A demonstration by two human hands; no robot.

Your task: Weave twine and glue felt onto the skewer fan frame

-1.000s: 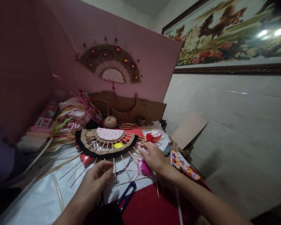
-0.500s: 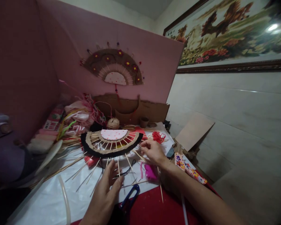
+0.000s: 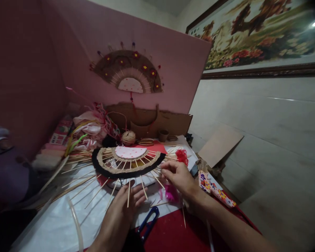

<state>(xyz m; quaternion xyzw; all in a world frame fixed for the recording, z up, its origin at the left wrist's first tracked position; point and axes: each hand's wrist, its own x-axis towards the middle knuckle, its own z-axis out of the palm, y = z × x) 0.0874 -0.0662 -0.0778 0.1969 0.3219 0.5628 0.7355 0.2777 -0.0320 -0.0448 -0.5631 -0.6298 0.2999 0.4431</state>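
My left hand [image 3: 122,206] has slid in beneath the fan's sticks since the earlier frame, palm up, fingers wide open. The black-edged fan [image 3: 124,170] lies at twelve o'clock from it; the blue tool [image 3: 148,224] sits at five o'clock from the fan. My right hand [image 3: 180,176] pinches the fan's three o'clock end narrowly, red yarn [image 3: 182,156] just beyond at twelve.

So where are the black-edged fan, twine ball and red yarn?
Black-edged fan [image 3: 131,152]: head view, dotted centre patch.
Twine ball [image 3: 128,138]: head view, its front.
Red yarn [image 3: 182,156]: head view, middle of tangle.
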